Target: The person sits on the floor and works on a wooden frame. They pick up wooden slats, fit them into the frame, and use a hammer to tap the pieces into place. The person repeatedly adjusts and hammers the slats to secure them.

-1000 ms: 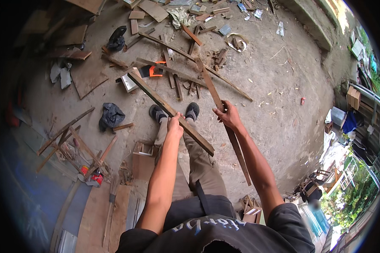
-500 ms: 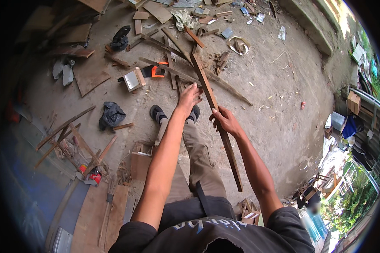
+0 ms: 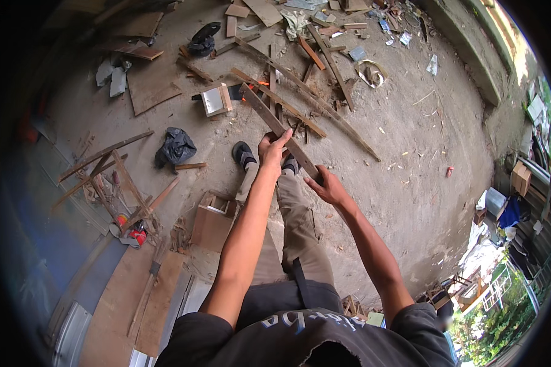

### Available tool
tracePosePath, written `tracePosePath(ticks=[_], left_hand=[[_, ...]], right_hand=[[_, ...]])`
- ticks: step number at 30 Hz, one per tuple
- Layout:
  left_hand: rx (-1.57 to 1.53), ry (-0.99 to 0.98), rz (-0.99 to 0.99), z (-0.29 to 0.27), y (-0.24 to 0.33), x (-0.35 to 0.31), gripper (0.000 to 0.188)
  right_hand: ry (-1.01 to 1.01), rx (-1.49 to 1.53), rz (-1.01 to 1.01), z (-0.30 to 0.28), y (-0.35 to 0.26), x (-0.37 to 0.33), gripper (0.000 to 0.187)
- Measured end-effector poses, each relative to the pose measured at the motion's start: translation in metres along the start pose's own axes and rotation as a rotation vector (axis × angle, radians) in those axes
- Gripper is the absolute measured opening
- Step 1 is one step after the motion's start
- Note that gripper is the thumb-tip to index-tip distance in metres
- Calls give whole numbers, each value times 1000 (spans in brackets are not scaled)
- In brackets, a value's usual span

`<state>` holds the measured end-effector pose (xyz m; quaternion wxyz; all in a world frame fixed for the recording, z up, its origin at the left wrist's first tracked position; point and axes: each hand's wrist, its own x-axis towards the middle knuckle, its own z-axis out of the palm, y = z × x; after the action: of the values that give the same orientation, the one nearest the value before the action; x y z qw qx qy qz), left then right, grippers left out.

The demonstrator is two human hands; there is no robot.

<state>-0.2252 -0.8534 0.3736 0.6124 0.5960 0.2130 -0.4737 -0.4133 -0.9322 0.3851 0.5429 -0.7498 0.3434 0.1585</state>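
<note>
A brown wooden plank [image 3: 269,116] slants in front of me, its far end up and to the left. My left hand [image 3: 274,148] is closed around its middle, thumb along the upper face. At the near end, my right hand [image 3: 329,186] grips the plank with fingers curled under it. Beyond it, long thin wooden strips [image 3: 324,105] lie on the dirt floor. Just left of the plank's far end sits a small box with a white face [image 3: 215,101]. An orange and black object beside that box is partly hidden by the plank.
A black plastic bag [image 3: 176,148] and a broken wooden frame [image 3: 107,168] lie on the left. A wooden box [image 3: 211,227] stands by my left leg. Scrap boards [image 3: 156,92] litter the far side. A concrete ledge [image 3: 465,55] runs along the far right.
The plank has swung to the left and its near end has come up to my right hand. My left hand, loosely open beside it before, has closed on it.
</note>
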Motion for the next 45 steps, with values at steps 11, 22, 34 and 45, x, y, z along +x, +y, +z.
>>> tracePosePath(ticks=[11, 22, 34, 45], left_hand=[[-144, 34, 69, -33, -13, 11, 39], [-187, 119, -69, -132, -40, 1, 37], [-232, 145, -83, -153, -66, -12, 34], [-135, 293, -51, -213, -73, -44, 32]], right_hand=[[111, -97, -87, 4, -6, 4, 35], [402, -476, -87, -34, 72, 82, 28], [218, -451, -122, -21, 114, 138, 40], [-351, -375, -151, 144, 97, 60, 35]])
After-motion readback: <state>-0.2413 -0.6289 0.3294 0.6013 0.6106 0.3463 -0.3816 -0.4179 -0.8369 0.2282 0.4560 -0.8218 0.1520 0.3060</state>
